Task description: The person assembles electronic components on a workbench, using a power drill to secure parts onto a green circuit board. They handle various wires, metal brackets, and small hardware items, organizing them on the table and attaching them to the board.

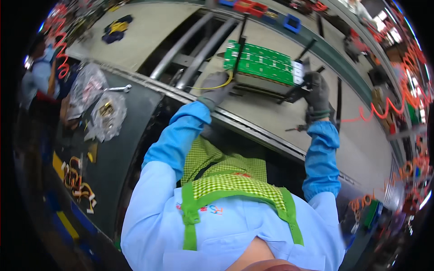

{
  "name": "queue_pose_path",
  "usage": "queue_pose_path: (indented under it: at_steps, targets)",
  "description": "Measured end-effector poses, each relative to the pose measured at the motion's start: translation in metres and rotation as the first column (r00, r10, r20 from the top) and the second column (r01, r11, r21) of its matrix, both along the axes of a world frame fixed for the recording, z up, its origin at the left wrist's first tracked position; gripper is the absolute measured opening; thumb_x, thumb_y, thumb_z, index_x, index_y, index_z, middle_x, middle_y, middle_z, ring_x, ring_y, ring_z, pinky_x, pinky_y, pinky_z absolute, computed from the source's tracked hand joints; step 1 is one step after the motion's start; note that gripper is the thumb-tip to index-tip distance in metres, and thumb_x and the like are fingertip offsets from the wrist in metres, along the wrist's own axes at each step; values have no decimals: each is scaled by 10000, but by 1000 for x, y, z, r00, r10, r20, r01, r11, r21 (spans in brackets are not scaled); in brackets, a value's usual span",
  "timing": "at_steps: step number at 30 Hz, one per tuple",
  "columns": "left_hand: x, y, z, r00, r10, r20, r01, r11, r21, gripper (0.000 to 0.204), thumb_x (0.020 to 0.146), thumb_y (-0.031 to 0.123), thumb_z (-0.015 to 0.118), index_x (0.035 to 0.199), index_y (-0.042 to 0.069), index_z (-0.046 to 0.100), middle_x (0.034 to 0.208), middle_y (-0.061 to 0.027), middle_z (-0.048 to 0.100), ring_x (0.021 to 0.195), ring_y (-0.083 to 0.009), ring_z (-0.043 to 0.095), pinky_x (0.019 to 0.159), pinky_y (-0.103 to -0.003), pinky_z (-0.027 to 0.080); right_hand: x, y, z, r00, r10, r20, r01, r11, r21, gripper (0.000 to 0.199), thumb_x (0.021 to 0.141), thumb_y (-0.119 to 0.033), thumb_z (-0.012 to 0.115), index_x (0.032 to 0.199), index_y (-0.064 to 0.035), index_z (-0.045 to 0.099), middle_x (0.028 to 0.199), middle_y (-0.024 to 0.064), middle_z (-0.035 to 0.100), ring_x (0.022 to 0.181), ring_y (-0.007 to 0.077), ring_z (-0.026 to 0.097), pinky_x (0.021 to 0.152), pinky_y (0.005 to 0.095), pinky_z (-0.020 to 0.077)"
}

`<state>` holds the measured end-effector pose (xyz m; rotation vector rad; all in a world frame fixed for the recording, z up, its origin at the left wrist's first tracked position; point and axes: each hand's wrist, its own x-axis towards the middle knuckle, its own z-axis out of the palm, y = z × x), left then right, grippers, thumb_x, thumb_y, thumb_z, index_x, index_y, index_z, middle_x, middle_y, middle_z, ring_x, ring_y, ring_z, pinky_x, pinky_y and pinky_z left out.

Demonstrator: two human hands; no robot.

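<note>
A green circuit board (pixel 264 63) with white parts at its right end sits on a metal unit with black upright brackets (pixel 241 43), on the grey work surface. My left hand (pixel 215 88), in a grey glove, is at the unit's near left corner, and a thin yellow wire (pixel 224 83) runs across its fingers. Whether those fingers grip anything is hard to make out. My right hand (pixel 318 92), also gloved, is closed round the black bracket (pixel 296 93) at the unit's right end. Below that hand lies a dark, thin-tipped tool (pixel 297 128), partly hidden.
Metal rollers (pixel 193 52) lie left of the unit. On the dark side table (pixel 131 131) are plastic bags of parts (pixel 107 115), a wrench (pixel 118 88) and cable bundles (pixel 77 180). A red coiled hose (pixel 375 113) hangs at right. Another person (pixel 40 74) stands far left.
</note>
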<state>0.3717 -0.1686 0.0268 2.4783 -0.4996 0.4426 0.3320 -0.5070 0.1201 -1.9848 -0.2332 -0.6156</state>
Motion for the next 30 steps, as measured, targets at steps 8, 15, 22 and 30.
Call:
queue_pose_path:
  at_steps: [8, 15, 22, 30]
  targets:
    - [1, -15, -1, 993, -48, 106, 48, 999, 6, 367, 797, 411, 656, 812, 50, 592, 784, -171, 608, 741, -353, 596, 653, -466, 468, -33, -47, 2, 987, -156, -41, 161, 977, 141, 411, 952, -416, 511, 994, -30, 647, 841, 36, 643, 695, 93, 568, 618, 257, 480]
    - [-27, -12, 0, 951, 109, 290, -63, 985, -163, 419, 790, 340, 687, 1063, 42, 578, 913, -168, 598, 900, -355, 568, 780, -456, 451, -90, -47, 21, 940, -309, 147, 327, 937, -120, 274, 935, -251, 554, 1003, 2, 637, 864, 70, 645, 750, 127, 587, 645, 255, 466]
    - [-147, -48, 7, 852, -505, -140, 356, 754, -552, 386, 855, 224, 659, 1156, 1, 561, 1035, -162, 625, 997, -253, 615, 867, -344, 492, -166, 33, -43, 919, -323, 225, 366, 912, -186, 253, 887, -170, 569, 1062, 10, 601, 957, 125, 622, 843, 222, 615, 753, 330, 496]
    - [-142, -104, -48, -17, -963, -269, -681, 208, -702, 393, 973, 393, 440, 1166, 70, 553, 1061, -98, 607, 973, -240, 587, 861, -371, 494, -176, 114, -91, 996, -79, -36, 67, 965, -252, 417, 845, -242, 602, 1171, 6, 520, 1040, 217, 579, 963, 382, 577, 834, 417, 481]
